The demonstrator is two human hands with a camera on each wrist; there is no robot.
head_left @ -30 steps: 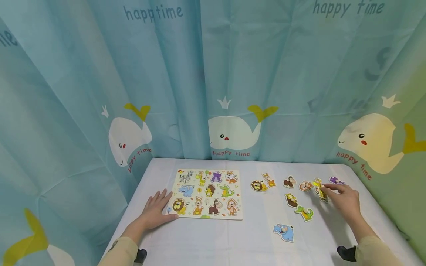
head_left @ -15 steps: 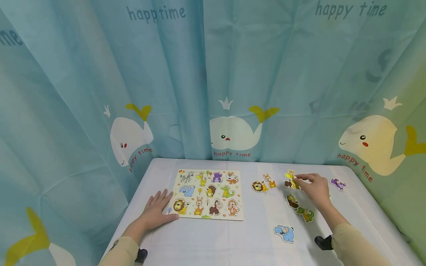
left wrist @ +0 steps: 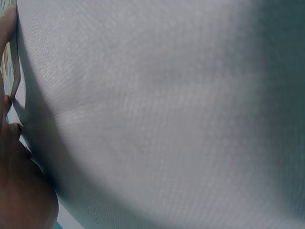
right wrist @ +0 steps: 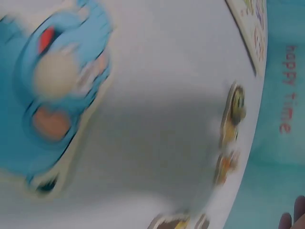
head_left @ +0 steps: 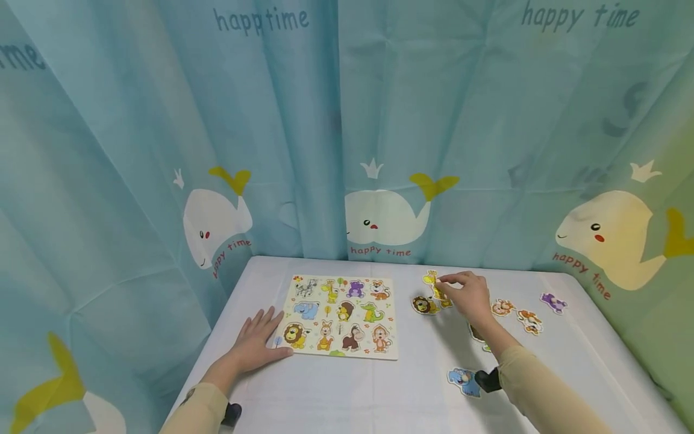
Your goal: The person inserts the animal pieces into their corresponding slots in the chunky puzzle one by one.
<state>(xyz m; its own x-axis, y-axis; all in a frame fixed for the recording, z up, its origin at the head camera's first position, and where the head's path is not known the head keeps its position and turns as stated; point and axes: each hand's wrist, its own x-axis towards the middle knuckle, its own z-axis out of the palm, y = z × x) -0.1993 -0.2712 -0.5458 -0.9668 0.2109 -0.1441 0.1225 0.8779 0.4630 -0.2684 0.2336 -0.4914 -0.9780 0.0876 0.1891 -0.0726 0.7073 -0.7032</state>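
Clock centred on the table in the head view. Recorded pale-blue curtain (head_left: pixel 412 108), hung in folds round the back and sides, turning greenish near 3 o'clock. Noted printed whales on same at 10, 12 and 2 o'clock, lettered "happy time". Below, found white table (head_left: pixel 412 392), rounded at far corners, woven grain showing in the left wrist view (soft focus there), shaded under the right arm. Located puzzle board (head_left: pixel 340 328) at 10 o'clock, lying flat, bearing animal figures in three rows. Observed left hand (head_left: pixel 257 343) at 9 o'clock, fingers extended, fingertips at board's left edge, nothing grasped. Observed right hand (head_left: pixel 468 298) near 1 o'clock, pinching giraffe piece (head_left: pixel 435 291), likewise held toward 1 o'clock. Logged elephant piece (head_left: pixel 461 380) at 4 o'clock, blurred in the right wrist view; lion piece (head_left: pixel 425 305) just past 12, beside kangaroo piece (head_left: pixel 446 303) (partly hidden behind giraffe; cannot tell contact); tiger piece (head_left: pixel 529 322), monkey piece (head_left: pixel 502 307) and hippo piece (head_left: pixel 553 303) between 2 and 3 o'clock.
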